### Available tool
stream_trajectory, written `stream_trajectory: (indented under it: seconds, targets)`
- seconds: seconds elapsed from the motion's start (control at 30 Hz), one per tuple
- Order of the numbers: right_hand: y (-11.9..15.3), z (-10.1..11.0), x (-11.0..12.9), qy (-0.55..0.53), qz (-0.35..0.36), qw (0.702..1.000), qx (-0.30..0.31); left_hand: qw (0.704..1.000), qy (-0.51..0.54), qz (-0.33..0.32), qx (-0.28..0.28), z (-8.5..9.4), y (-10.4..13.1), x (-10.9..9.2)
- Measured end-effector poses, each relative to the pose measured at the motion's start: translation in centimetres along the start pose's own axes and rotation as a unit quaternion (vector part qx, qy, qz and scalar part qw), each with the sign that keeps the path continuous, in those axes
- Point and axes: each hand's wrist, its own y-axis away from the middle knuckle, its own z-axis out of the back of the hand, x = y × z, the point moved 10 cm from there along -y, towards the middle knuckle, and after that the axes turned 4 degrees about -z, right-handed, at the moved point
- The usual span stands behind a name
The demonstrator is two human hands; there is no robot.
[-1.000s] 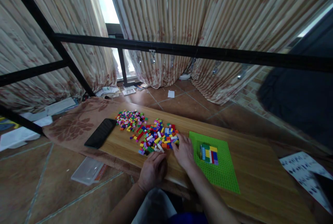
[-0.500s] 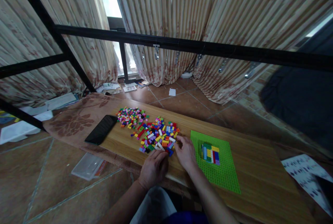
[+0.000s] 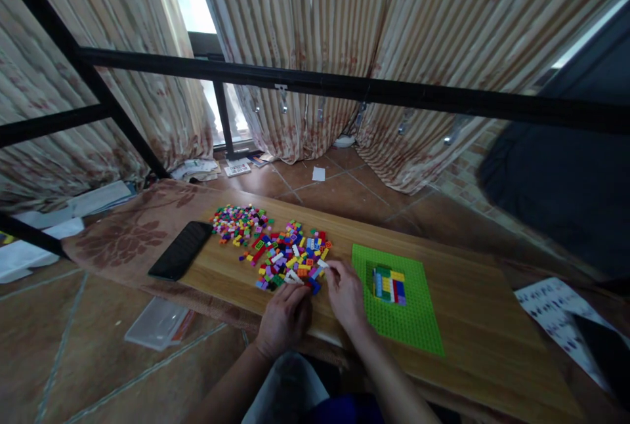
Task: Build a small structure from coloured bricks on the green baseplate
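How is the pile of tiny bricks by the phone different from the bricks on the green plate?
The loose pile lies scattered on the wooden board, beside the phone; the built bricks sit packed together in a neat block on the green baseplate. The loose pile holds many more pieces and spreads far wider. Both are brightly multicoloured.

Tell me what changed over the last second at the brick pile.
The right hand shifted slightly along the near right edge of the brick pile, fingertips among the bricks. The left hand stayed resting at the pile's near edge. Green baseplate, its small build and phone unmoved.
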Motion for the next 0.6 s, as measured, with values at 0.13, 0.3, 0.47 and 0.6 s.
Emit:
stream_trajectory:
  seconds: [0.13, 0.3, 0.47, 0.6]
  targets:
    - [1.0, 0.9, -0.7, -0.076, -0.041, 0.996, -0.008, 1.000, -0.003, -0.004, -0.005, -0.1, 0.0, 0.1]
    - [2.7, 1.8, -1.9, -0.166, -0.081, 0.983, -0.019, 1.000, -0.013, -0.005, -0.008, -0.1, 0.0, 0.2]
    - [5.0, 3.4, -3.4, -0.217, -0.115, 0.969, -0.024, 1.000, -0.024, -0.015, -0.007, -0.1, 0.0, 0.1]
    - [6.8, 5.1, -5.7, -0.251, -0.173, 0.951, -0.042, 0.999, -0.034, -0.012, -0.008, -0.1, 0.0, 0.3]
